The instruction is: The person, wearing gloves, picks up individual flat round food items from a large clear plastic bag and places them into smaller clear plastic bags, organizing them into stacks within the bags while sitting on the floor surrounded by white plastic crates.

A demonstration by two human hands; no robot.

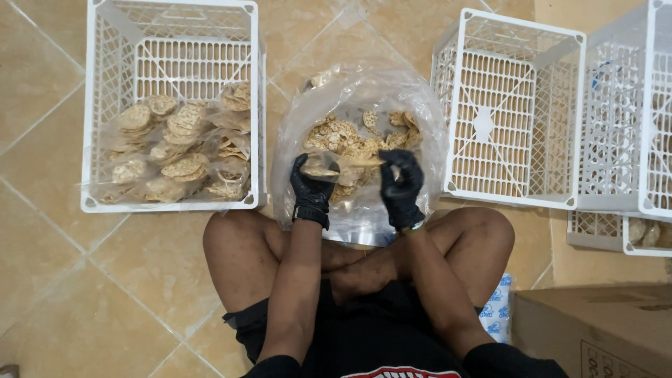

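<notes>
We grip one small clear cracker packet (343, 164) with left hand (311, 187) and right hand (400, 183), fingers clenched on it; three white crates: (171, 105), (507, 108), (623, 112).

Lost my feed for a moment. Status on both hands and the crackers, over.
Left black-gloved hand and right black-gloved hand pinch a small clear packet of round crackers. Big clear plastic bag of loose crackers beneath. Nothing obstructing.

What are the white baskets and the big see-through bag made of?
The white crates look like moulded plastic: a rigid lattice of slats with a slightly glossy finish. The big bag seems to be thin clear plastic film, since it crinkles, shines, and lets the round crackers show through.
</notes>
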